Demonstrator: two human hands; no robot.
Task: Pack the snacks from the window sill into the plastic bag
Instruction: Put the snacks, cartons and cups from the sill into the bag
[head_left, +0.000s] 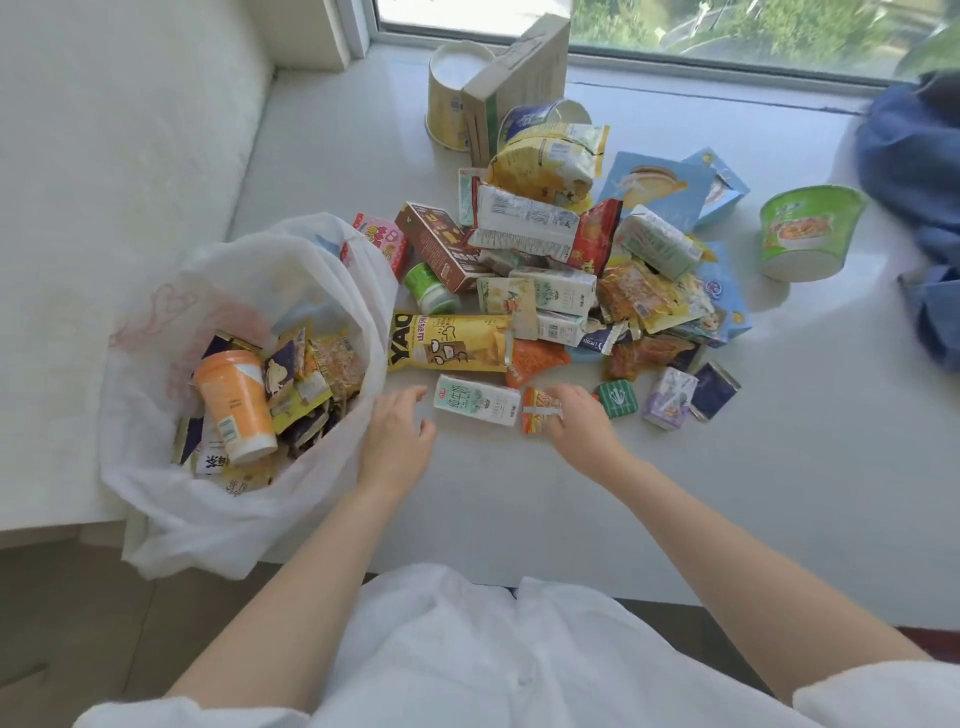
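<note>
White window sill (675, 493) under bright glass, and we are partway through packing.

We judge the job less than half done: the plastic bag (249, 291) at near left already holds an orange cup (236, 402) and several packets, while the big heap of snacks (571, 260) lies right of it, with a green bowl (808, 231) farther right. Our left hand (397, 434) hovers loosely spread beside the milk carton (478, 400), holding nothing; our right hand (579, 421) pinches a small orange packet (540, 410). Blue cloth (914, 208) sits far right.
</note>
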